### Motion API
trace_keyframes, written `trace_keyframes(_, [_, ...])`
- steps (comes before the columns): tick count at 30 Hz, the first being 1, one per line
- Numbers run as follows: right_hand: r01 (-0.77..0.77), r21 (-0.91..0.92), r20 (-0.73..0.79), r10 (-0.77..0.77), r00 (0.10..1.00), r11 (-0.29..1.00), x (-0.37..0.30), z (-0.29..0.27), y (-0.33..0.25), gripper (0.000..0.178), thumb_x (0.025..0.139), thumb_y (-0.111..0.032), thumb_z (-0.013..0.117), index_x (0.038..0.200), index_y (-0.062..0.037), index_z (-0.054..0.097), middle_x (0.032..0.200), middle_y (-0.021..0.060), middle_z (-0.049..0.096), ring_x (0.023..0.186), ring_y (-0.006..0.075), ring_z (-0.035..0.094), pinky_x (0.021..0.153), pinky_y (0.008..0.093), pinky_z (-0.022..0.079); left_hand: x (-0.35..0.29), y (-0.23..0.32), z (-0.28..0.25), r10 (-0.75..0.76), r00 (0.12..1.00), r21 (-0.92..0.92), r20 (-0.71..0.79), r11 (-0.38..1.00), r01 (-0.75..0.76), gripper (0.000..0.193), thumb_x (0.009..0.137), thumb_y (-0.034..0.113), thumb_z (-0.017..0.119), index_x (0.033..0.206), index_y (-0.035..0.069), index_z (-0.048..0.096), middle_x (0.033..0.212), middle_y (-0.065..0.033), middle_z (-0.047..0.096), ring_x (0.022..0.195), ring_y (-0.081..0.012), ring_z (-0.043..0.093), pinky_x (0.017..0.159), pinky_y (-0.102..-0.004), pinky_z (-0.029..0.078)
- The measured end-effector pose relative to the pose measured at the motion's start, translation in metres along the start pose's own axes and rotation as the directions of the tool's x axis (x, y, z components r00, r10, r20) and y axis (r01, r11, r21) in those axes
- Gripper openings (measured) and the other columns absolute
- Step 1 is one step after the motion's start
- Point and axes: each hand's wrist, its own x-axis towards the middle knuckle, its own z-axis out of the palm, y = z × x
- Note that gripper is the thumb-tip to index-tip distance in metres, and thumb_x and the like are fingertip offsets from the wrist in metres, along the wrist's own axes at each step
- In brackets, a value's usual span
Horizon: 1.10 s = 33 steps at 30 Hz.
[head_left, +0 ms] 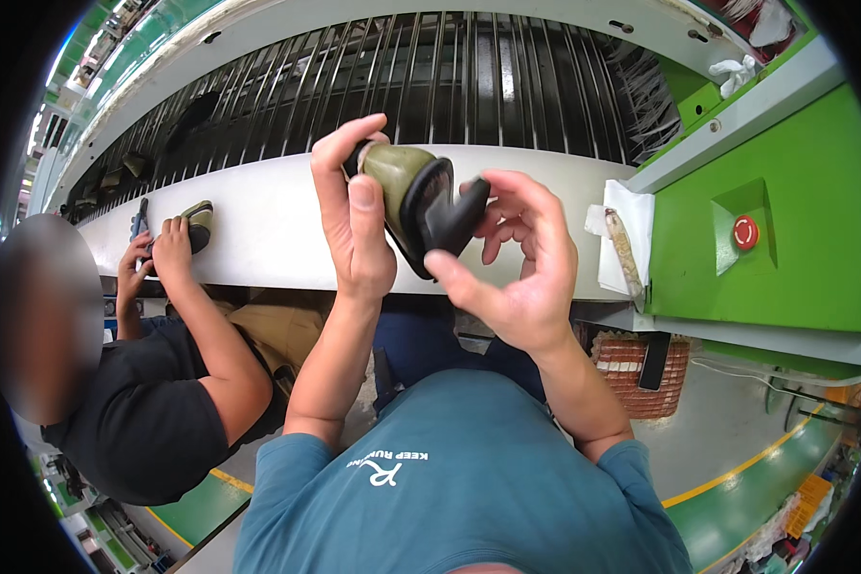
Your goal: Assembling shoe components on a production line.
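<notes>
My left hand [354,206] is closed around an olive-green shoe [397,177] with a black edge, fingers behind it and thumb on the near side. The shoe is tilted up over the white ledge. A smooth black curved part [457,218] stands out from its right side; I cannot tell whether it is joined to the shoe. My right hand [521,253] curls around that black part, its thumb at the lower edge and a fingertip at the top. Its other fingers are bent behind.
Beyond the white ledge [268,206] runs a dark roller conveyor [430,86]. To the right, a green machine panel [784,182] has a red button [744,231]. A stained brush-like stick [624,253] lies on white paper. At left, a co-worker's hands [170,251] hold another olive shoe [199,225].
</notes>
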Motion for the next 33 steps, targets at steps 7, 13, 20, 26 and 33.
trace_keyframes(7, [0.145, -0.223, 0.022, -0.144, 0.989, 0.964, 0.014, 0.008, -0.001, 0.068, 0.072, -0.02, 0.102, 0.131, -0.0035, 0.071, 0.119, 0.0071, 0.068, 0.086, 0.0143, 0.066, 0.062, 0.0252, 0.051, 0.001, -0.001, -0.003, -0.046, 0.999, -0.05, -0.018, 0.998, 0.045, 0.05, 0.116, 0.041, 0.047, 0.147, 0.002, 0.056, 0.142, -0.011, 0.055, 0.124, -0.02, 0.054, 0.114, -0.0381, 0.041])
trace_keyframes(13, [0.159, -0.257, 0.022, -0.159, 0.987, 0.953, 0.015, 0.011, 0.0, 0.066, 0.07, -0.018, 0.1, 0.129, -0.0052, 0.073, 0.118, 0.0056, 0.069, 0.086, 0.0133, 0.066, 0.061, 0.0251, 0.051, -0.001, 0.001, -0.004, -0.015, 1.0, -0.001, -0.009, 1.0, 0.015, 0.05, 0.116, 0.041, 0.048, 0.146, 0.001, 0.056, 0.142, -0.0119, 0.055, 0.122, -0.0201, 0.054, 0.113, -0.0384, 0.042])
trace_keyframes(20, [0.12, -0.268, 0.044, -0.112, 0.993, 0.956, 0.017, 0.01, -0.002, 0.062, 0.069, -0.019, 0.1, 0.124, -0.0057, 0.076, 0.117, 0.0039, 0.07, 0.086, 0.0123, 0.066, 0.059, 0.0245, 0.05, -0.002, 0.0, -0.005, -0.003, 1.0, -0.003, -0.023, 1.0, 0.003, 0.05, 0.115, 0.039, 0.049, 0.146, 0.001, 0.055, 0.142, -0.0128, 0.056, 0.12, -0.0203, 0.055, 0.111, -0.0382, 0.043])
trace_keyframes(26, [0.132, -0.266, 0.044, -0.125, 0.991, 0.955, 0.018, 0.011, 0.002, 0.062, 0.069, -0.021, 0.102, 0.123, -0.0058, 0.077, 0.114, 0.0035, 0.071, 0.088, 0.0138, 0.067, 0.061, 0.026, 0.05, -0.003, -0.002, -0.006, 0.01, 1.0, -0.009, -0.019, 1.0, -0.01, 0.049, 0.115, 0.039, 0.05, 0.146, 0.001, 0.055, 0.142, -0.0129, 0.056, 0.119, -0.0198, 0.054, 0.109, -0.0371, 0.043])
trace_keyframes(33, [0.14, -0.263, 0.035, -0.135, 0.99, 0.955, 0.016, 0.01, 0.004, 0.066, 0.066, -0.019, 0.103, 0.125, -0.0059, 0.077, 0.115, 0.004, 0.071, 0.09, 0.0149, 0.068, 0.064, 0.027, 0.051, -0.004, -0.002, -0.008, 0.035, 0.999, -0.009, -0.002, 0.999, -0.035, 0.059, 0.11, 0.045, 0.061, 0.148, 0.0, 0.054, 0.138, -0.0121, 0.054, 0.117, -0.0208, 0.053, 0.106, -0.0367, 0.044])
